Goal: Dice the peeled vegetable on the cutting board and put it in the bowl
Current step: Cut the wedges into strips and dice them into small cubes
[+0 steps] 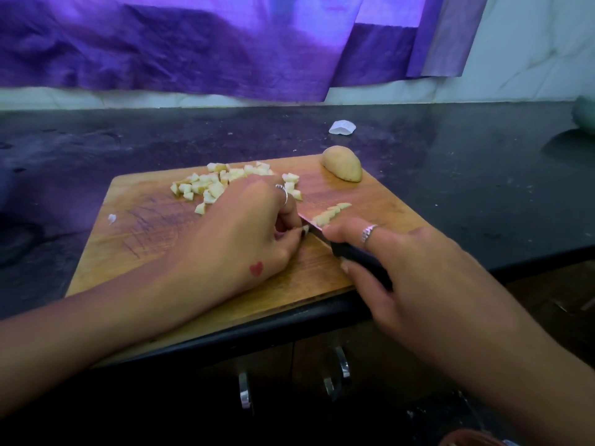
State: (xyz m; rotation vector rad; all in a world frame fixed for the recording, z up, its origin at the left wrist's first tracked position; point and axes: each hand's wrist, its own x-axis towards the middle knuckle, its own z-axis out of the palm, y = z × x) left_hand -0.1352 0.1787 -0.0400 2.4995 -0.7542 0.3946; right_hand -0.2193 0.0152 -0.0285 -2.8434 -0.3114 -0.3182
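Dozens of diced cubes (212,185) lie piled at the far left of my cutting board (154,233). My left hand (244,233) pinches a small vegetable piece (306,229); my right hand (402,272) is wrapped around the knife (351,252), cutting. Farther right sits the uncut half (343,168).

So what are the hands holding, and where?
Right hand grips the knife by its black handle. Left hand pinches a small vegetable piece at its fingers.
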